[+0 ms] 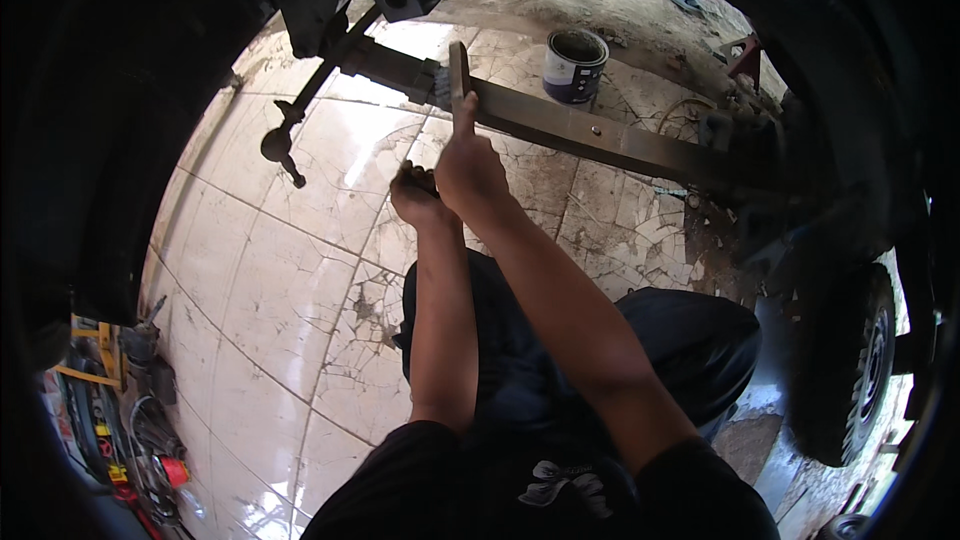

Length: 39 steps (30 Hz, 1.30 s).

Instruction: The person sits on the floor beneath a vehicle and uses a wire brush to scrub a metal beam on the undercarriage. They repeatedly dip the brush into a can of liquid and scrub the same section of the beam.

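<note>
My right hand [470, 172] is closed round the handle of a wire brush [459, 68], with the index finger stretched along it. The brush stands roughly upright in view, its grey bristles at a long metal axle beam [560, 123]. Whether they press on the metal is hard to tell. Just left of and below that hand is my left hand [418, 198], its fingers curled. Something dark shows at those fingers, but I cannot make out what it is.
A paint tin [575, 68] stands on the floor behind the beam. At left hangs a rod with a ball joint [277, 144]. A tyre [868, 370] is at right, and tools with cables [150, 430] lie lower left. Cracked floor tiles [270, 280] spread below.
</note>
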Available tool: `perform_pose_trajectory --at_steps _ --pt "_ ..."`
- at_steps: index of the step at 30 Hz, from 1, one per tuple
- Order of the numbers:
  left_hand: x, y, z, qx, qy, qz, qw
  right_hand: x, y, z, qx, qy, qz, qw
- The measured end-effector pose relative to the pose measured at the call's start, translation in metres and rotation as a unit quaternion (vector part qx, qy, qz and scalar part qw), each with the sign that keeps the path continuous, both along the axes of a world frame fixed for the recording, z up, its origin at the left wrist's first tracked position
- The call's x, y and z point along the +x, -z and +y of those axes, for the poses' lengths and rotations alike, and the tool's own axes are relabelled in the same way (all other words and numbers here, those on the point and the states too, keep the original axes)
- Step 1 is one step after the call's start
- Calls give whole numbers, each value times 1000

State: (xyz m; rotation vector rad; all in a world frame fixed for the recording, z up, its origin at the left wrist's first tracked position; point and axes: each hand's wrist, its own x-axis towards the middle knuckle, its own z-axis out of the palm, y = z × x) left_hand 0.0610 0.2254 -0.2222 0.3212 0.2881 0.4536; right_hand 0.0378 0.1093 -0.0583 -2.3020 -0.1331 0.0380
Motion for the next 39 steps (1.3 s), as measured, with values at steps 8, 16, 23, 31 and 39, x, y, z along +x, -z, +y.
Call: perform_pose_trajectory --at_steps 8,16,23,31,39 --pt "-20 -55 -21 -10 42 89 995 -96 36 -109 -171 -29 24 985" --pt "-21 -85 -88 70 190 167 965 -106 124 -292 -339 -4 43 940" --pt "-23 -72 -146 188 368 147 899 -90 149 -286 -185 46 53 980" --pt "-52 9 -184 484 584 212 616 -83 185 -251 -176 13 92 980" --pt "-24 22 -186 407 595 171 672 -78 165 -250 -104 87 -42 990"
